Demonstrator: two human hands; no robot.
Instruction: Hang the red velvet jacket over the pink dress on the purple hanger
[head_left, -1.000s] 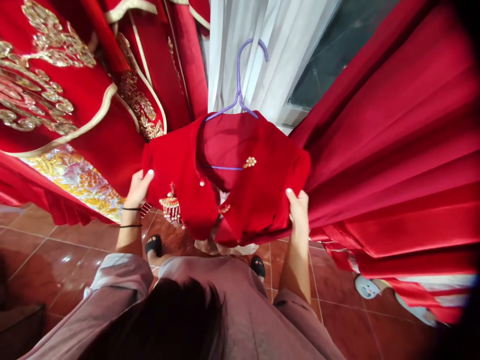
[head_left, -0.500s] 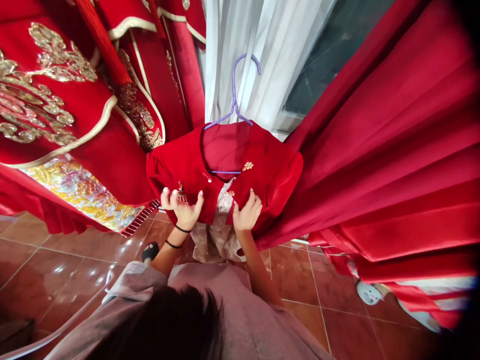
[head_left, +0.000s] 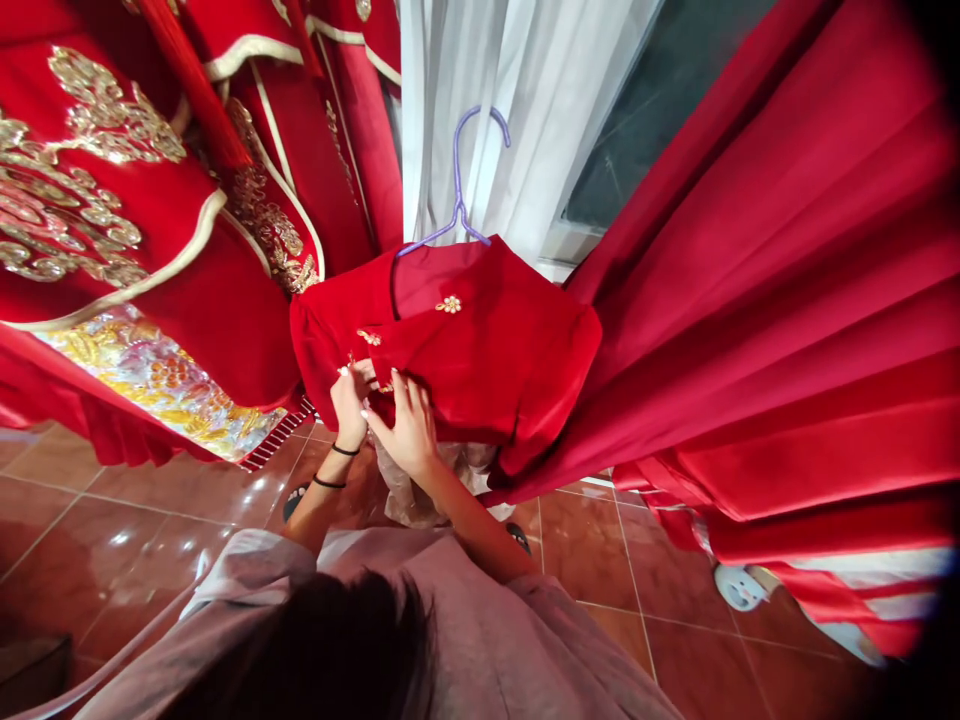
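A short red velvet jacket hangs on a purple hanger in front of me. Its right-hand front panel lies across the other one, covering most of the neck opening. A gold flower ornament sits on that panel, with a second ornament farther left. My left hand, two black bands on its wrist, pinches the cloth at the left side of the front. Close against it, my right hand grips the overlapping panel's edge. Fingers partly hide a lower ornament. Pale crinkled fabric shows below the jacket.
Red garments with gold embroidery hang at left. Long red drapery fills the right side. White curtains hang behind the hanger, beside a dark pane. Below is a brown tiled floor, with a white slipper at right.
My right hand has moved left, bringing the jacket's front panel across the other. My left hand has gone from spread fingers to a pinch. The hands are now side by side.
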